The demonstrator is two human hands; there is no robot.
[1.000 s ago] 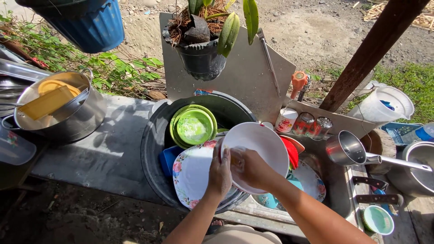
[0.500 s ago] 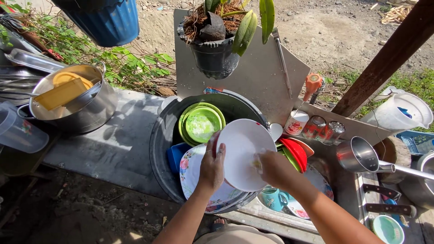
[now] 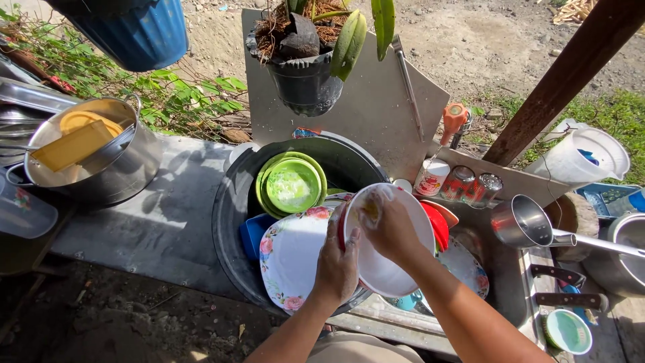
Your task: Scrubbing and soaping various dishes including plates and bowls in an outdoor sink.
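Note:
My left hand [image 3: 338, 265] grips the near left rim of a white plate [image 3: 396, 269] with a red underside, held tilted over a big dark basin [image 3: 228, 222]. My right hand [image 3: 390, 225] presses a yellow sponge [image 3: 370, 210] against the plate's upper inside face. Under the plate lies a white floral plate [image 3: 292, 259]. Green bowls [image 3: 290, 185] are stacked inside the basin behind it, with a blue container [image 3: 250, 232] at the left.
Steel pot [image 3: 101, 161] with yellow items at left. Hanging black plant pot [image 3: 306, 81] and grey board [image 3: 376, 114] behind the basin. Cans [image 3: 460, 183], steel ladle [image 3: 531, 223], white pitcher [image 3: 581, 158], knives [image 3: 561, 286] and a small green bowl [image 3: 568, 331] at right. Wooden post [image 3: 557, 74].
My right hand slid the sponge from the plate's lower middle up to its top edge. The plate tilted a little more upright; my left hand stays on the rim.

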